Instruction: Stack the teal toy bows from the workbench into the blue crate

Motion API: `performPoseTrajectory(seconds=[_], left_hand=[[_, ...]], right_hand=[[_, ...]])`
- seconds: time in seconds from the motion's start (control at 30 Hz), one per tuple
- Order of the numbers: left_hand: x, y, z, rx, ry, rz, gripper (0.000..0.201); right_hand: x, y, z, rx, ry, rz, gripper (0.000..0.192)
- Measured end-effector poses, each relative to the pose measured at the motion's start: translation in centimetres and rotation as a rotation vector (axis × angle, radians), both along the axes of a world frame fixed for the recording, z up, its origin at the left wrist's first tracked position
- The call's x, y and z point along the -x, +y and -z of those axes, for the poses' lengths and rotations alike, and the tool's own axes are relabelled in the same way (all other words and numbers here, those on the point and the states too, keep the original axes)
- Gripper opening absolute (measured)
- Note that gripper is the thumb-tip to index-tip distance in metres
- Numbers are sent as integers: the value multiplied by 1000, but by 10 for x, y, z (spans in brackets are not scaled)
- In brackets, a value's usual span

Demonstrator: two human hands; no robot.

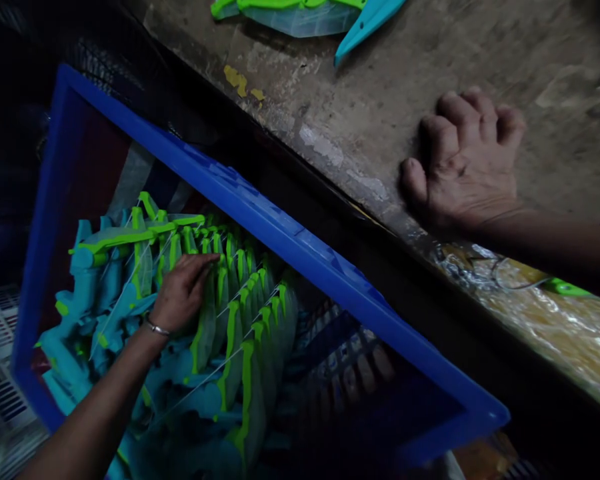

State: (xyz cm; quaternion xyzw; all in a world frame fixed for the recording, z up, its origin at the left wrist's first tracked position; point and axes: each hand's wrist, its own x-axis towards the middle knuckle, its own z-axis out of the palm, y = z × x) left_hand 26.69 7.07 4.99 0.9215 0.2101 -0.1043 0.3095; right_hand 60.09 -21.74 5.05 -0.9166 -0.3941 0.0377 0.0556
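My left hand (180,293), with a bangle (158,328) at its wrist, reaches into a blue crate (300,243). Its fingers are pressed together at the top of one of the green-edged translucent plastic parts (223,287); the exact grip is partly hidden. These parts stand in rows, with thin strings (230,353) running along them. Turquoise plastic pieces (87,287) lie heaped beside and below. On the worn tabletop (380,113) my right hand (473,157) rests palm down, fingers slightly bent and apart, holding nothing.
Another green-edged clear part (300,17) and a pointed turquoise piece (367,30) lie at the table's far side. Shiny plastic wrap (545,333) covers something yellowish at the right. The table edge runs diagonally beside the crate. A white slatted basket (3,360) stands at left.
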Motion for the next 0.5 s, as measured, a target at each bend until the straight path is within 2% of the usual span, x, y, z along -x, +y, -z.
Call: performPoseTrajectory(seconds=[0.07,0.13,0.27,0.33,0.43,0.5], left_hand=[[-8,5,5,138,107,51,39],[-13,10,8,200,186,78,40],[-20,23,8,258,290,10,42],[-27,30,10,158,322,12,48],[-42,40,19,-34,377,128,52],[-52,43,30,-31,422,188,47]], right_hand=[[0,0,-1,7,-1,4,63],[-1,0,-1,23,-2,5,64],[-2,0,-1,52,-1,-8,65],[-3,0,-1,51,-2,-13,64],[-3,-1,-1,48,1,-14,63],[-3,-1,-2,51,1,-12,62]])
